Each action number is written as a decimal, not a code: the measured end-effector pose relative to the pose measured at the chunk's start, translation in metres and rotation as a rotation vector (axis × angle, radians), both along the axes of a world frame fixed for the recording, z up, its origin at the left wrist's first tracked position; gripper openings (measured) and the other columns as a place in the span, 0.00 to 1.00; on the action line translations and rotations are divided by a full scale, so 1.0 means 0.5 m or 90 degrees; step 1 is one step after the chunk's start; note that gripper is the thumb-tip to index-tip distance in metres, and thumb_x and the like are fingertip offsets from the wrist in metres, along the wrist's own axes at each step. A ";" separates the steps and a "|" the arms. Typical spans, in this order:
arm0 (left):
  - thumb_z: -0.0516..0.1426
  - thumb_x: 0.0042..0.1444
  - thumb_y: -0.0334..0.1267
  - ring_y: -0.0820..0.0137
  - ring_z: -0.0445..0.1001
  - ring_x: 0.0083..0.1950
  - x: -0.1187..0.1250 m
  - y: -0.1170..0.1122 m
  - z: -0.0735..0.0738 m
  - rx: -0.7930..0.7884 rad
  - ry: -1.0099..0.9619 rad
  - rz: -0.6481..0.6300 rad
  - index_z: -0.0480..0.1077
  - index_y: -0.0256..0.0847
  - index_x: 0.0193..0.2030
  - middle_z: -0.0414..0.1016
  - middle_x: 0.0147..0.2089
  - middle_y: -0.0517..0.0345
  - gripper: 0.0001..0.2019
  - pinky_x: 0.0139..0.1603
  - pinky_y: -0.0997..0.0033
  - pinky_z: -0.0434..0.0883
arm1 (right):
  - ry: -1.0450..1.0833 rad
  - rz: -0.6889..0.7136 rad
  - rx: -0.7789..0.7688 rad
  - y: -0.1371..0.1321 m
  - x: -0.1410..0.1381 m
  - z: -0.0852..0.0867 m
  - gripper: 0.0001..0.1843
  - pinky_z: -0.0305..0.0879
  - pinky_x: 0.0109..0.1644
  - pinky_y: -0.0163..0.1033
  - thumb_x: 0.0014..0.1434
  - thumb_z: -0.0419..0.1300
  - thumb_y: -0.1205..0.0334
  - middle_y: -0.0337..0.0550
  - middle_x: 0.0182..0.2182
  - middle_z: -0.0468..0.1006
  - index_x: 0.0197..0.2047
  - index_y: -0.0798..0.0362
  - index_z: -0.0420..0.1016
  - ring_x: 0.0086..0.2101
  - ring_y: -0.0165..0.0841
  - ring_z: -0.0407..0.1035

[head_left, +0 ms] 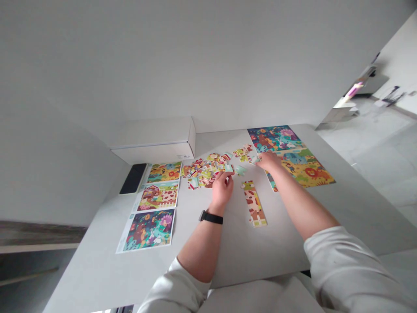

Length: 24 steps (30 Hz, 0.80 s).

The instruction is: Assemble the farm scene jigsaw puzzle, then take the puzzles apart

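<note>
- Head view, with the landmark a loose pile of jigsaw pieces [205,171], heaped on the white table [97,278].
- Left hand [222,189] at the near edge of the pile and touching it, fingers [226,174] curled in toward the thumb; no telling whether a piece sits between them.
- Right hand [269,161] just past the right end of the pile, palm down, fingertips [259,159] on a small cluster of pieces [244,153]; no telling whether anything is gripped.
- Hands apart, with the left nearer the middle of the pile and the right nearer its far-right scatter.
- Pale teal piece [241,171] lying alone just right of the pile, between the two hands.
- Joined strip of puzzle pieces [254,204] right of the pile and closer to the body, between the forearms, its long axis running nearly front to back with a slight tilt.
- Large joined puzzle [293,158] beyond the right hand, right of the pile, its long axis running diagonally.
- Three printed picture sheets [158,196] in a column left of the pile, with a black phone [133,178] beside them.
- White box [153,148] beyond the pile, to the left.
- Black watch strap [211,217] on the left wrist.
</note>
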State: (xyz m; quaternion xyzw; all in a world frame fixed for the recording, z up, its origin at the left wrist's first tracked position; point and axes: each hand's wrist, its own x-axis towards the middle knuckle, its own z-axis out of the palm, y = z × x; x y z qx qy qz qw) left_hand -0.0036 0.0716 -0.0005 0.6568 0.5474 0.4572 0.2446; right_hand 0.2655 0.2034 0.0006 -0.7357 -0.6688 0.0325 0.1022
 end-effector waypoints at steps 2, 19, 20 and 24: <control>0.56 0.66 0.27 0.72 0.71 0.34 0.000 0.000 -0.001 0.005 -0.004 0.001 0.81 0.42 0.48 0.78 0.43 0.56 0.13 0.44 0.70 0.72 | -0.006 0.006 -0.008 0.009 0.004 -0.004 0.13 0.74 0.51 0.53 0.49 0.77 0.50 0.57 0.47 0.84 0.35 0.48 0.88 0.47 0.52 0.78; 0.56 0.65 0.28 0.70 0.73 0.37 0.002 0.003 -0.005 0.026 0.025 -0.016 0.81 0.42 0.49 0.79 0.44 0.54 0.13 0.47 0.68 0.73 | 0.468 -0.058 0.139 -0.087 -0.044 0.036 0.11 0.73 0.49 0.44 0.51 0.67 0.59 0.41 0.35 0.82 0.38 0.48 0.74 0.39 0.39 0.76; 0.56 0.65 0.28 0.70 0.73 0.37 0.002 0.004 -0.006 0.031 0.026 -0.022 0.81 0.42 0.49 0.80 0.45 0.54 0.13 0.47 0.68 0.73 | 0.556 -0.045 0.150 -0.100 -0.046 0.038 0.13 0.73 0.47 0.43 0.50 0.67 0.56 0.40 0.36 0.81 0.39 0.47 0.73 0.38 0.38 0.76; 0.57 0.67 0.31 0.70 0.74 0.39 0.004 0.004 -0.010 0.042 0.032 -0.045 0.80 0.42 0.51 0.80 0.45 0.54 0.11 0.49 0.68 0.74 | 0.822 0.041 0.119 -0.155 -0.055 0.039 0.20 0.73 0.42 0.41 0.49 0.69 0.47 0.36 0.36 0.78 0.43 0.46 0.74 0.35 0.35 0.73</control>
